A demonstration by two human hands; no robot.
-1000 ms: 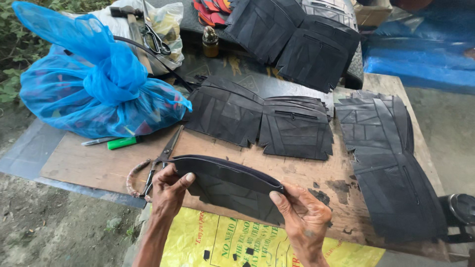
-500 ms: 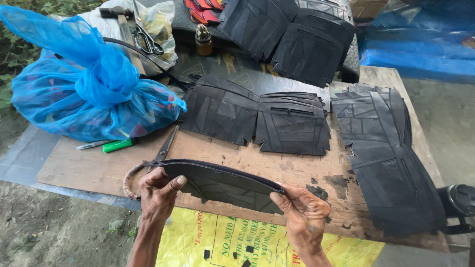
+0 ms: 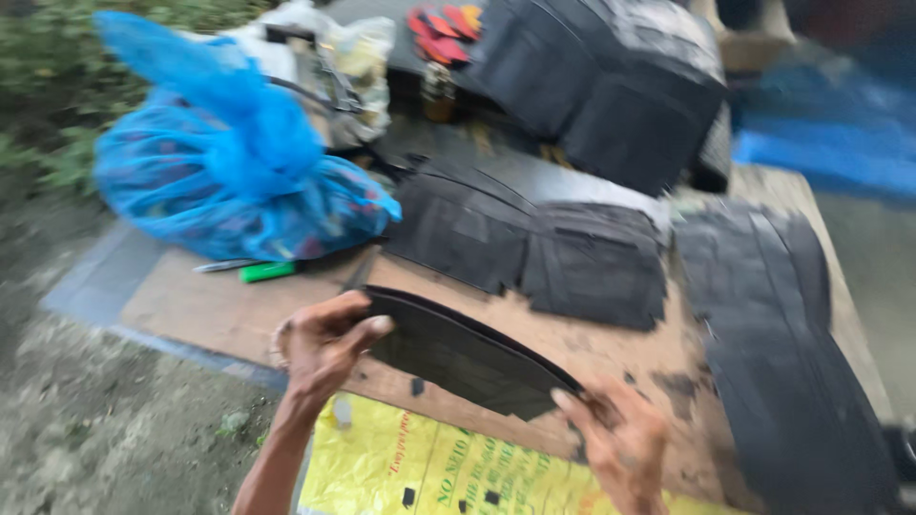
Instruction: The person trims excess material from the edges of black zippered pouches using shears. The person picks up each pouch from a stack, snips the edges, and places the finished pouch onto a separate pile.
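Black curved rubber sheet, raised off brown wooden board for inspection; left hand pinches its left end, right hand grips right end; blue plastic bag far left

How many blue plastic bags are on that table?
1: the tied, bulging blue plastic bag sits at the far left of the wooden board, beyond the left hand. Others may be hidden behind it.

Matt black rubbery sheet, rough worn wooden board, glossy crinkled blue plastic bag.
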